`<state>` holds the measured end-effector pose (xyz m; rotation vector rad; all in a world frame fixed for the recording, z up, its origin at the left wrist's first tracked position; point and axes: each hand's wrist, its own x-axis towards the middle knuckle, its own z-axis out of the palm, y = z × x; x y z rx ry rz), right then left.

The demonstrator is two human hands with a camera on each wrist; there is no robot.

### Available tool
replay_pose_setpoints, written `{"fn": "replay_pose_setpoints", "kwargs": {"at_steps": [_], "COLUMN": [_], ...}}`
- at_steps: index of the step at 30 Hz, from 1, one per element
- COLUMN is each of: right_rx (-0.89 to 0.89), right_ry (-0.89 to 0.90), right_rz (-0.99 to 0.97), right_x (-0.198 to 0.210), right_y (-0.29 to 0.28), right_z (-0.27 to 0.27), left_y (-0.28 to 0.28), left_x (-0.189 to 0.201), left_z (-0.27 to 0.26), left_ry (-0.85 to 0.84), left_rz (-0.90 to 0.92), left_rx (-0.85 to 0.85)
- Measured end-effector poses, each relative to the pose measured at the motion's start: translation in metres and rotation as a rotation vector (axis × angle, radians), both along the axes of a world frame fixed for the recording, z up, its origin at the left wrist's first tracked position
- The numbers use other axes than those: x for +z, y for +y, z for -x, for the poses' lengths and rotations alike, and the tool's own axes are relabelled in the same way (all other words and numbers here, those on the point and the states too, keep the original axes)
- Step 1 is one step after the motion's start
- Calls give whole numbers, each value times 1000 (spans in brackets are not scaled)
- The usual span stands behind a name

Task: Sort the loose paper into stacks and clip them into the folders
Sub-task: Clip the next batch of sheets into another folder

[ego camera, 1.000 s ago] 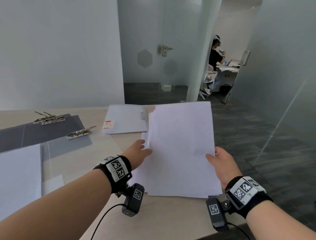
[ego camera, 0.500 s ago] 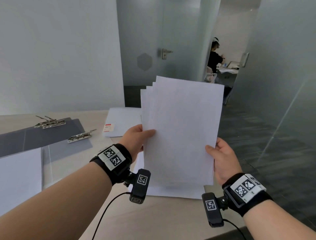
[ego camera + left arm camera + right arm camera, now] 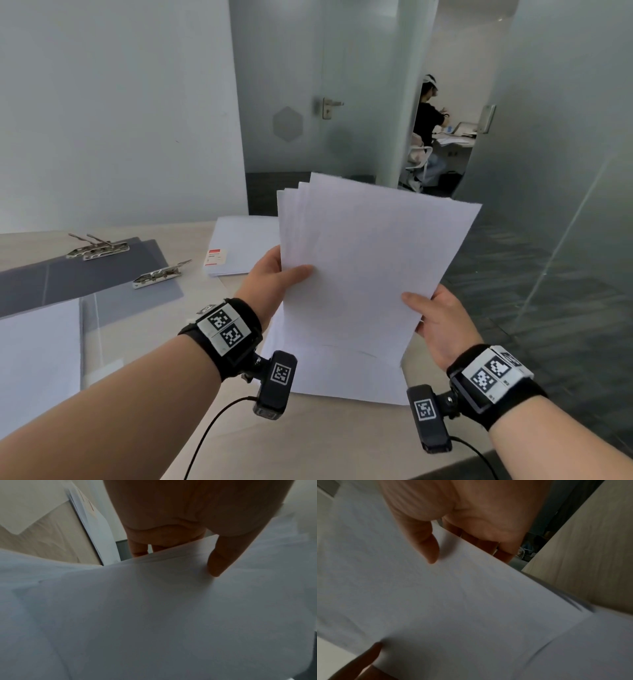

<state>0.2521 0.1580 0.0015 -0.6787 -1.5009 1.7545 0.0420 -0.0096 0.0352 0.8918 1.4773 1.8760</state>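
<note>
Paper sheaf [image 3: 370, 267]: light, limp, fanned, raised above the table [image 3: 329, 442]; we pinch its side edges, left hand [image 3: 274, 277] and right hand [image 3: 442, 322], thumbs in front; sheets will likely slide

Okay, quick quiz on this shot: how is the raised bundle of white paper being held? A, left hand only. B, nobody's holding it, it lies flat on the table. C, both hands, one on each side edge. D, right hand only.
C: the left hand and the right hand each pinch a side edge of the paper bundle, raised above the table.
</note>
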Motion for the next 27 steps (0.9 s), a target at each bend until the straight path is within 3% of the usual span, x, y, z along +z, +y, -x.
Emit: {"fn": "replay_pose_setpoints", "kwargs": {"at_steps": [11, 19, 27], "right_rx": [-3, 11, 82], "right_ry": [75, -76, -299], "right_rz": [-146, -120, -370], "right_x": [9, -8, 0], "right_y": [-15, -11, -24], "right_z": [5, 1, 3], "left_y": [2, 7, -11], "left_x": [-13, -30, -18], "left_z": [-7, -13, 3], "left_ry": [66, 46, -31], "left_rz": [27, 175, 148], "left_rx": [-2, -9, 8]}}
